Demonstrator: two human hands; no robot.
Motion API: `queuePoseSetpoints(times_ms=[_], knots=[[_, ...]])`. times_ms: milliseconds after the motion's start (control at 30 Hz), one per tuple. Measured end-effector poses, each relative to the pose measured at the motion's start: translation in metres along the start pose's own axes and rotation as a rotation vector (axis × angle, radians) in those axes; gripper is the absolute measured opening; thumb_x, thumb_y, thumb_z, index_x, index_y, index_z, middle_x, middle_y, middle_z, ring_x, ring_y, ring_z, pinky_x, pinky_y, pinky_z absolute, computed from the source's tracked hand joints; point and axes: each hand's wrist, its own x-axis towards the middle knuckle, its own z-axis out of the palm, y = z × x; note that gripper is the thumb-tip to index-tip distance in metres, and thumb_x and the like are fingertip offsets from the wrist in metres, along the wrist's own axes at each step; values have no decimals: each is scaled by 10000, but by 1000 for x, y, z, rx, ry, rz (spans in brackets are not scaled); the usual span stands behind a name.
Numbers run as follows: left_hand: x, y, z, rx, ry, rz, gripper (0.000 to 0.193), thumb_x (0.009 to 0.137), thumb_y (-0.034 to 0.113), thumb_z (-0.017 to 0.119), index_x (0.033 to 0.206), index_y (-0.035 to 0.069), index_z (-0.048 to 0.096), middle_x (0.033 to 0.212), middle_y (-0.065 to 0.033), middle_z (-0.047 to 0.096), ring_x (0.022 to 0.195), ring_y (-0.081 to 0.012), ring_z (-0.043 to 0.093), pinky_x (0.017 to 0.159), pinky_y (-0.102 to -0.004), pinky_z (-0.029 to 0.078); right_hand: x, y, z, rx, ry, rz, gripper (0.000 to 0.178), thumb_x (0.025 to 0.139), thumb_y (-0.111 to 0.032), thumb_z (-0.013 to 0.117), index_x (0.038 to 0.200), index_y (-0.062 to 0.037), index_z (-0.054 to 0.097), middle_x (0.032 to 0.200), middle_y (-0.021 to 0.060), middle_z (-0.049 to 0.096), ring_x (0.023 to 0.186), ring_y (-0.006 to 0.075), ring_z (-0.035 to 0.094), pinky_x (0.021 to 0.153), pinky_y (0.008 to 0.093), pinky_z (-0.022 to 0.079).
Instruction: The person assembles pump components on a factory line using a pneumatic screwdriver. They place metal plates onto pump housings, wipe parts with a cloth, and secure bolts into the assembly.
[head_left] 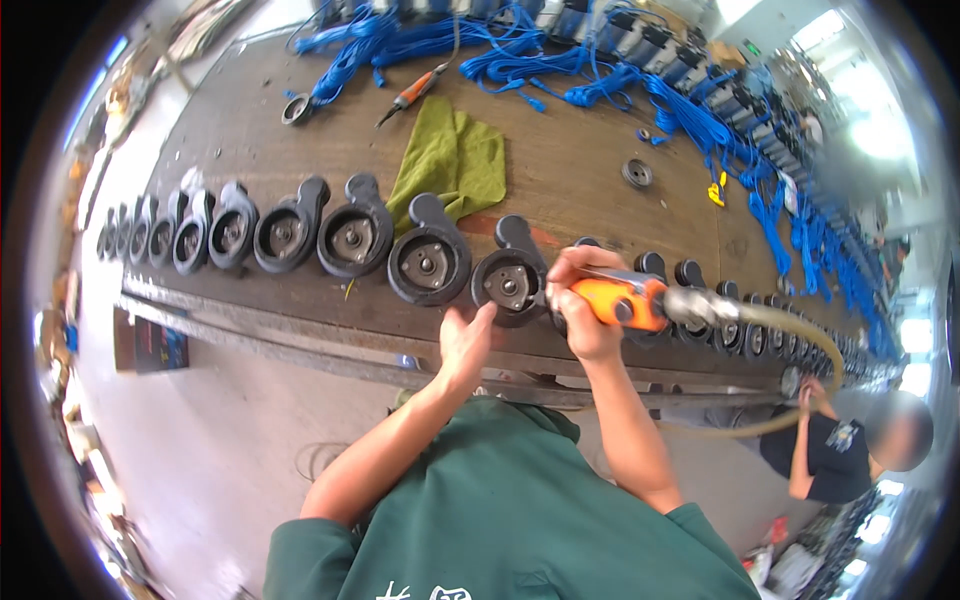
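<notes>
A row of round black pump housings with metal discs inside stands along the bench's front edge. My right hand (588, 310) is wrapped round an orange air screwdriver (622, 303), whose tip points left into one black housing (509, 284). A translucent hose (795, 325) runs from the tool's back end off to the right. Just below that housing is my left hand (466, 345), thumb and fingers apart, holding nothing; I cannot tell whether it touches the rim. The neighbouring housing (429, 266) sits to its upper left.
A green cloth (452, 160) lies behind the row, near a second orange air tool (411, 93). Bundles of blue cable (520, 55) and several motor units line the bench's far side. A loose round part (637, 173) rests on the bench (560, 150). Another person (825, 450) stands at the right.
</notes>
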Motion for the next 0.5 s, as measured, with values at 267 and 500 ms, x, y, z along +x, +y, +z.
queuePoseSetpoints(times_ms=[267, 500], knots=[[-28, 68, 58, 1032, -471, 951, 263, 752, 218, 790, 939, 50, 711, 1023, -143, 627, 979, -279, 578, 822, -401, 490, -31, -53, -83, -41, 327, -121, 321, 831, 30, 569, 1145, -17, 521, 942, 74, 629, 754, 102, 585, 692, 246, 502], [-15, 61, 117, 1542, -536, 1135, 524, 705, 361, 820, 1135, 78, 720, 1453, -235, 413, 1292, -433, 375, 1076, -514, 343, -53, -48, -111, -7, 461, -42, 323, 819, 55, 550, 1132, -18, 525, 913, 78, 613, 724, 111, 580, 674, 255, 504]])
